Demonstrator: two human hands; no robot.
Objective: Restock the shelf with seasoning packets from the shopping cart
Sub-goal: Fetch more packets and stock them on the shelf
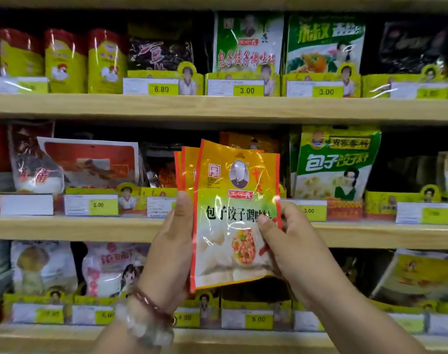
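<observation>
Both hands held a small stack of orange-and-yellow dumpling seasoning packets (233,213) upright in front of the middle shelf (90,227), well clear of its front edge. The left hand (171,241) gripped the stack's left edge, thumb on the front face and fingers hidden behind. The right hand (291,241) pinched the front packet near its right edge, thumb pressed on the printed face. At least three packets were fanned slightly, their top corners stepping off to the left.

Behind the stack's top, a gap of dark open room showed on the middle shelf, between a dark packet with reddish contents (161,169) on the left and a green-and-yellow dumpling seasoning bag (337,162) on the right. An orange packet (248,141) stood deep in that gap, mostly hidden. Yellow cardboard display trays (406,205) with price labels lined the shelf's front edge; one label (308,210) just beside the right hand read 3.00.

The shelves were pale wood boards. The upper shelf (217,108) carried red-and-yellow canisters (64,62) at the left and a green-and-white seasoning packet (248,42) above the hands. The lower shelf (51,333) held white bags (44,267) behind more yellow trays. A beaded bracelet (151,302) circled the left wrist.
</observation>
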